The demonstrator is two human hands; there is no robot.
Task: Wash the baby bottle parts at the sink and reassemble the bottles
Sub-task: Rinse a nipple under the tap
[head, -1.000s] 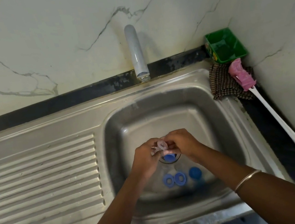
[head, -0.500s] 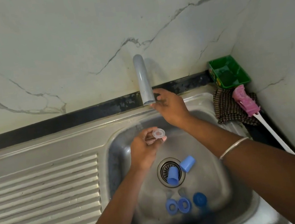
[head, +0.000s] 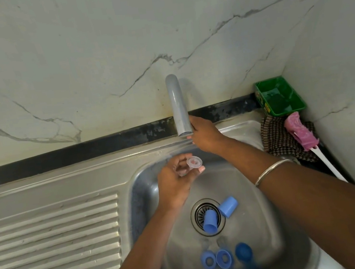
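1. Your left hand (head: 174, 180) pinches the clear teat (head: 193, 163) over the sink's (head: 147, 184) far-left side.
2. Your right hand (head: 204, 135), on the teat a second ago, now curls against the tap (head: 178, 105) spout; no water yet, rinsing likely next.
3. Blue caps (head: 227, 207) and rings (head: 223, 259) wait near the drain (head: 206, 217).

Clear nipple (head: 193, 163), blue caps (head: 227, 207) in sink (head: 279, 245)

A second ago both hands met over the drain, working on the clear silicone bottle nipple (head: 194, 163) together. Now the right hand (head: 205, 135) is up at the mouth of the grey tap spout (head: 178, 107), touching it, and the left hand (head: 176, 181) alone holds the nipple, higher in the basin.
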